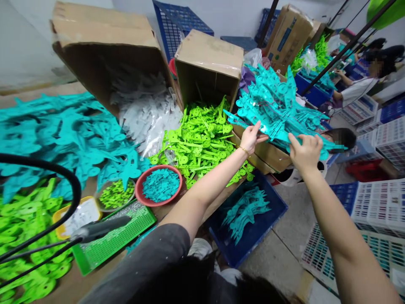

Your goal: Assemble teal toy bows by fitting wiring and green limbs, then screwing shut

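Both arms reach to the right, toward a high heap of teal plastic pieces piled on a cardboard box. At the heap's near left edge is my left hand, its fingers around the edge of a teal piece. My right hand is at the heap's near right side, fingers spread and curved over the teal pieces; its fingertips touch or nearly touch them. Beside my left forearm lies a pile of lime green pieces, spilling from a cardboard box.
A blue crate with teal pieces sits below my arms. On the table are a red bowl, a green basket and a tool with a black cable. Other people sit at the far right near stacked crates.
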Demonstrator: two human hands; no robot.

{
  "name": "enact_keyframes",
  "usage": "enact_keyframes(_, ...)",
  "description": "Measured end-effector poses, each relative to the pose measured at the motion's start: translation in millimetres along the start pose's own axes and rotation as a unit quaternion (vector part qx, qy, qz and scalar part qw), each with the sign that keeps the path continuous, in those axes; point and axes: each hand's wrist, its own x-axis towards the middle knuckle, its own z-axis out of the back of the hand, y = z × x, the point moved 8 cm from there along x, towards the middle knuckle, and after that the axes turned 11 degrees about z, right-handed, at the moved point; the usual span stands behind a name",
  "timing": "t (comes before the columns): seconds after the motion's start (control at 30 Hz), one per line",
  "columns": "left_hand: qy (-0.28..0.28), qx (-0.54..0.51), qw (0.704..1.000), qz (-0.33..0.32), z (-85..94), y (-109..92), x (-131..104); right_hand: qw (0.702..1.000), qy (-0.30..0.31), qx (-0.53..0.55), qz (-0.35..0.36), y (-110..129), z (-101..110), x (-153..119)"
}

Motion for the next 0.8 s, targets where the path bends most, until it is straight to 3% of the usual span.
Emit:
enact_keyframes(0.17, -0.003, 0.048, 0.998, 0.04, 20.5, 11.5, 1.0, 0.999, 0.009, -0.01, 0.047, -34.0, 2.0, 31.3)
enact_keyframes(0.33, -0.011, 0.07, 0.994, 0.081, 45.7, 35.0, 9.9, 0.999, 0.018, 0.026, 0.027, -48.1, -11.5, 42.4)
enact_keyframes(0.53, 0.032, 0.074, 0.994, 0.076, 38.0, 44.5, 12.1, 0.999, 0.018, 0.038, 0.018, -37.3, -14.0, 39.5)
enact_keyframes(0.8, 0.032, 0.059, 0.996, 0.062, 31.2, 41.8, 22.3, 0.996, -0.005, 0.054, 0.075, -3.9, 35.4, 46.8)
